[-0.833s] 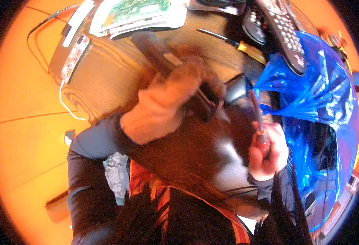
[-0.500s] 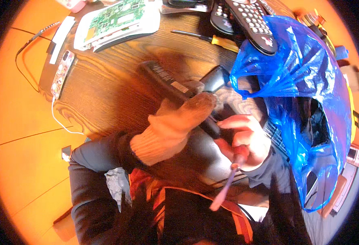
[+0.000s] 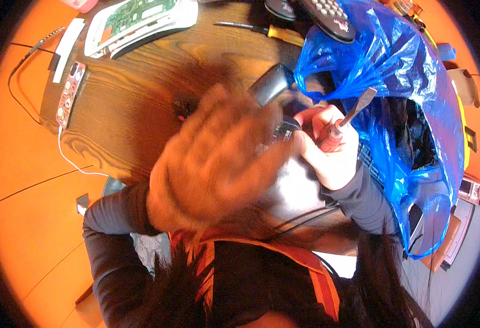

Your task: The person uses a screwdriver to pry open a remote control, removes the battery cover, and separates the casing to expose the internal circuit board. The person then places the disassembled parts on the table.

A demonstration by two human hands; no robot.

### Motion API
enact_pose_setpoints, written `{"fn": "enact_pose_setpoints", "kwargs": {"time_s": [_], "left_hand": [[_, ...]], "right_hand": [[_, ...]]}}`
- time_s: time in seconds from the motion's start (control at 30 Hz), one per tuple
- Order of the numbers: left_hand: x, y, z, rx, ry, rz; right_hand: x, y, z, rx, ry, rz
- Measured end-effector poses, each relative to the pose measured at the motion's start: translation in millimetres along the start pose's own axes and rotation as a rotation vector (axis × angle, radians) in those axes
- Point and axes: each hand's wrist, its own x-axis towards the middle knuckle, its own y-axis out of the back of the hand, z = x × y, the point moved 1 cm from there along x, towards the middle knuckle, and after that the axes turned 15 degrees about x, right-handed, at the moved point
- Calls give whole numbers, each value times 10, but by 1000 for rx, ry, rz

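Right of centre, the right hand (image 3: 327, 153) is wrapped tight around a red-handled screwdriver (image 3: 345, 121), its blade angling up toward the blue plastic bag (image 3: 409, 76). That bag fills the right side, gaping open, with dark items inside, too shadowed to name. The left hand (image 3: 212, 158) is a blur mid-frame; its grip cannot be told. A dark device (image 3: 272, 85) pokes out just above it on the wooden table (image 3: 119, 109). Upper left, an opened white casing (image 3: 141, 19) shows a green circuit board.

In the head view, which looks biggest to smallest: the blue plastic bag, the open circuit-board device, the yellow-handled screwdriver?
1. blue plastic bag
2. open circuit-board device
3. yellow-handled screwdriver
The bag lies nearer the camera, which exaggerates it.
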Motion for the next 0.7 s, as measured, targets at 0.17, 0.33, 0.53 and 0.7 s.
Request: {"fn": "enact_pose_setpoints", "kwargs": {"time_s": [0.17, 0.33, 0.53, 0.7], "left_hand": [[312, -191, -173, 308, 38, -120], [291, -133, -408, 308, 48, -82], [223, -62, -542, 340, 130, -199], [213, -98, -520, 355, 99, -195]], "right_hand": [[9, -3, 19, -57, 18, 36], [-18, 85, -6, 43, -80, -7], [-46, 124, -11, -250, 6, -160], [9, 113, -54, -468, 106, -257]]}}
